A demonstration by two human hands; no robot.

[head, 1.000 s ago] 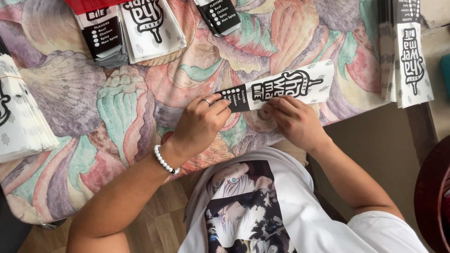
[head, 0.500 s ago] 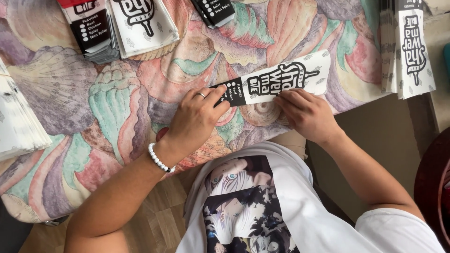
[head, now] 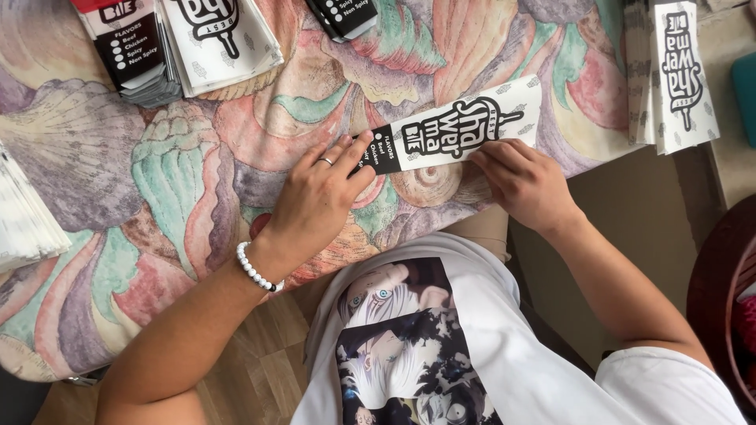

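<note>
— White paper with a black end panel: that is what is being worked, a long printed sleeve [head: 457, 126] laid flat on the shell-patterned cloth [head: 181, 181], slanting from about eight o'clock up to two o'clock across the middle of the view.

— And the hands?

— The left hand [head: 319, 197] is spread flat, fingers extended, with the fingertips pressed on the sleeve's black end; nothing is clenched or gripped. A ring is seen on one finger and a white bead bracelet [head: 256, 270] at the wrist. The right hand [head: 524, 181] is set against the sleeve's lower edge near its middle, fingers curled onto the paper; whether the edge is pinched or only pushed down cannot be told.

— Which step is judged to be in hand?

— A flattening or creasing of the sleeve against the cloth, it seems, with one end pinned while the long edge is pressed.

— What is called for next?

— Firm, even pressure along the edge is judged necessary, with the black end kept pinned so the thin paper is not skewed or wrinkled.

— And around it?

— More sleeves are stacked at eleven o'clock [head: 181, 39], a small bundle at twelve [head: 342, 16], a further stack at two o'clock [head: 669, 75], and a plain white pile at nine [head: 27, 220].
</note>
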